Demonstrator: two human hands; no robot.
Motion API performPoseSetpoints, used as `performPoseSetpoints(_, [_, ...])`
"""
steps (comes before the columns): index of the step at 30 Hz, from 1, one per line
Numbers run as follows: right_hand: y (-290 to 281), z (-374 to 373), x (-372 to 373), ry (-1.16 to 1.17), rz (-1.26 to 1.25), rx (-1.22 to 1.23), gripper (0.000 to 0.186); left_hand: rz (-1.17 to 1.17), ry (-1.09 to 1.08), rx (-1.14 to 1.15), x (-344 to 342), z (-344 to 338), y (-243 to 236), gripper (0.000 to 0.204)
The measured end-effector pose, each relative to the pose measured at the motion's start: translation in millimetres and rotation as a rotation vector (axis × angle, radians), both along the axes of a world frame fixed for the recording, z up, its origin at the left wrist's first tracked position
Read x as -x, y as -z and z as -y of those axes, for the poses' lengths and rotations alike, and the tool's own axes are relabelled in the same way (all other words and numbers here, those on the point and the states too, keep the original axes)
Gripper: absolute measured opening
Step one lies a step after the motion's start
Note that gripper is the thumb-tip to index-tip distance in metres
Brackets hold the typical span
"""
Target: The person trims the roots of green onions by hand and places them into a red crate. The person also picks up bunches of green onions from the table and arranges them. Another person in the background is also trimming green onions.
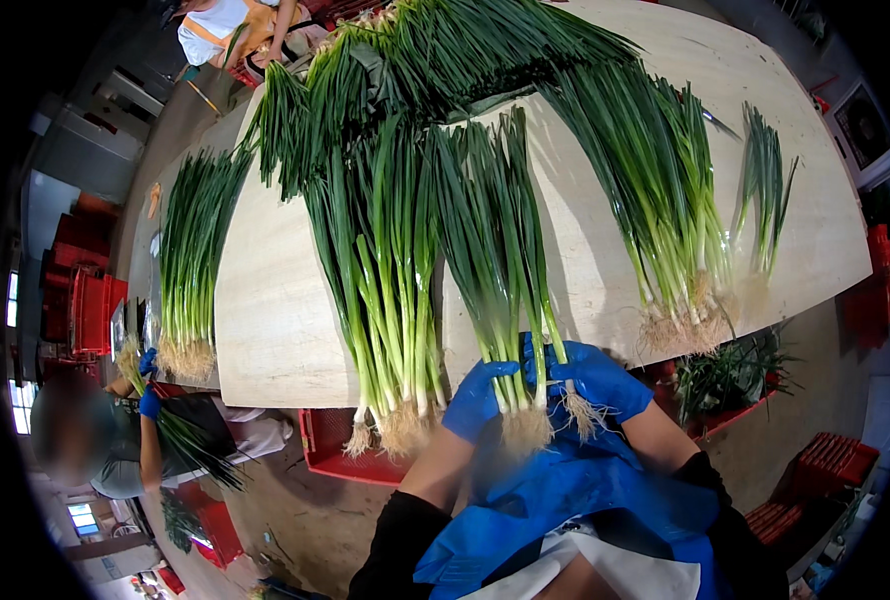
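At the near edge of the table, my blue-gloved left hand (473,400) is closed around the white stems of a bunch of spring onions (490,270). My right hand (600,382), also in a blue glove, has its fingers closed on a spring onion stalk (531,250) at the bunch's right side. Pale roots hang below both hands, over my blue apron (555,500). Left of my left hand lies a larger pile of spring onions (390,290), roots overhanging the edge. Another pile (670,200) rests to the right, beside a small bunch (762,190).
A big heap of spring onions (465,45) covers the table's (275,330) far side. A knife (722,123) lies at the right. Red crates (350,462) stand under the near edge. A co-worker (165,440) at left holds spring onions; another person (235,30) is at the far left.
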State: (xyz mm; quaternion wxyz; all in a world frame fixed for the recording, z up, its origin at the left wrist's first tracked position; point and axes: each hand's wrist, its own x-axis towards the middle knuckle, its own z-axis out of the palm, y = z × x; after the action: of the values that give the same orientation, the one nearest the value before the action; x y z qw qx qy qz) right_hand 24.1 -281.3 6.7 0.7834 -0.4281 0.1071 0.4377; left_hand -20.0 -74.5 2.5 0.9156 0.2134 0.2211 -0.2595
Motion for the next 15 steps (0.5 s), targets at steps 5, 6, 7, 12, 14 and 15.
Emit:
performPoseSetpoints(5, [4.0,-2.9,10.9,0.077,0.142,0.182,0.031,0.043,-0.063,0.046,6.4,7.4,2.5,0.058])
performPoseSetpoints(6, [0.0,-4.1,12.7,0.061,0.17,0.235,0.03,0.043,-0.064,0.022,7.3,7.4,3.7,0.057])
performPoseSetpoints(7, [-9.1,-5.5,14.3,0.046,0.199,0.288,0.029,0.043,-0.065,-0.001,7.2,8.3,2.2,0.056])
performPoseSetpoints(12, [-24.6,-10.8,24.2,0.061,0.334,0.479,0.031,0.092,-0.064,-0.108,9.5,13.9,6.8,0.05])
performPoseSetpoints(14, [-28.9,-10.6,24.7,0.055,0.363,0.501,0.032,0.051,-0.059,-0.084,6.3,16.1,1.8,0.051])
performPoseSetpoints(15, [-21.7,-9.5,25.1,0.06,0.454,0.538,0.031,0.031,-0.057,-0.072,5.2,16.7,0.5,0.052])
